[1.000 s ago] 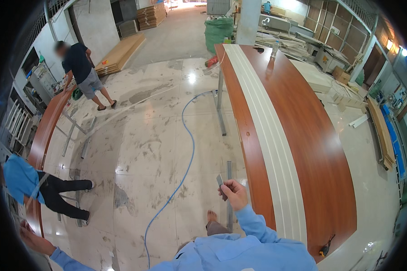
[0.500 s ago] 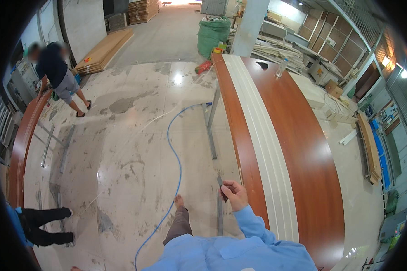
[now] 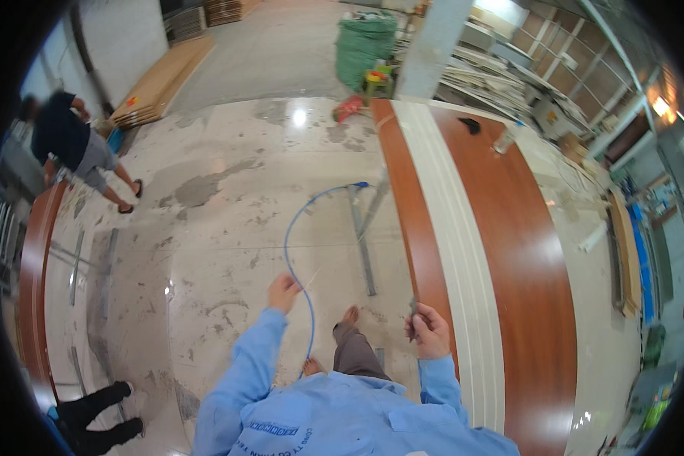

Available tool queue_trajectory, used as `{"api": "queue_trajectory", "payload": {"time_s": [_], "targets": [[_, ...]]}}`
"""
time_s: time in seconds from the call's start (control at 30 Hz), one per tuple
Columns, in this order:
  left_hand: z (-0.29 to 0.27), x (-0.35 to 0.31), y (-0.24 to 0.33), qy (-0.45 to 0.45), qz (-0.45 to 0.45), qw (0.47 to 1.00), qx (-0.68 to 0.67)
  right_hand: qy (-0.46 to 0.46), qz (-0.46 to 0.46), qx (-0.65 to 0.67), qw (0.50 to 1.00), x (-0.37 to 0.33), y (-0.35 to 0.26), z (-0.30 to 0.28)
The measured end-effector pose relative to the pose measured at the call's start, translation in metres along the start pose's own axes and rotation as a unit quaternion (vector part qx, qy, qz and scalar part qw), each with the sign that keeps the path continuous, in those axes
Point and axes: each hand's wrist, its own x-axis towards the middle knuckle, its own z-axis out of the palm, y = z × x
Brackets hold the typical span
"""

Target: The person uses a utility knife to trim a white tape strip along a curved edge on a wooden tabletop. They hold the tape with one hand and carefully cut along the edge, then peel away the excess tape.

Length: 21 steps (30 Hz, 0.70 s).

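Observation:
My right hand (image 3: 430, 333) is closed around a small dark tool with a thin flat grey blade (image 3: 413, 307), next to the near left edge of a long reddish-brown panel (image 3: 501, 258). A white grooved band (image 3: 461, 251) runs lengthwise along that panel. Out over the floor, my left hand (image 3: 283, 293) has its fingers drawn together near a blue hose (image 3: 287, 242). A thin pale strand (image 3: 310, 280) shows beside these fingers; blur hides whether they grip it.
A metal stand (image 3: 363, 243) is beside the panel's left edge. A dark item (image 3: 471, 125) and a clear bottle (image 3: 505, 139) sit on its far end. At left, a person (image 3: 72, 144) bends by another brown panel (image 3: 39, 281); dark trouser legs (image 3: 99, 414) show nearer.
My left hand has come into view over the floor. My right hand has shifted right, closer to the panel, still holding the tool. The person at far left has moved slightly left.

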Motion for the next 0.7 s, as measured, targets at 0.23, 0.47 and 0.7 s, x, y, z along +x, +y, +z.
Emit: {"api": "queue_trajectory", "payload": {"time_s": [0.23,0.47,0.7], "targets": [[0.112,0.149,0.240,-0.055,0.125,0.986,0.095,-0.004,-0.015,0.083,0.996,0.181,-0.030,0.010],[0.145,0.325,0.324,0.044,0.225,0.939,0.255,-0.036,-0.047,0.070,0.996,0.327,-0.093,0.021],[0.257,0.518,0.326,0.031,0.204,0.965,0.160,-0.033,-0.014,0.088,0.995,0.372,-0.134,0.004]]}}
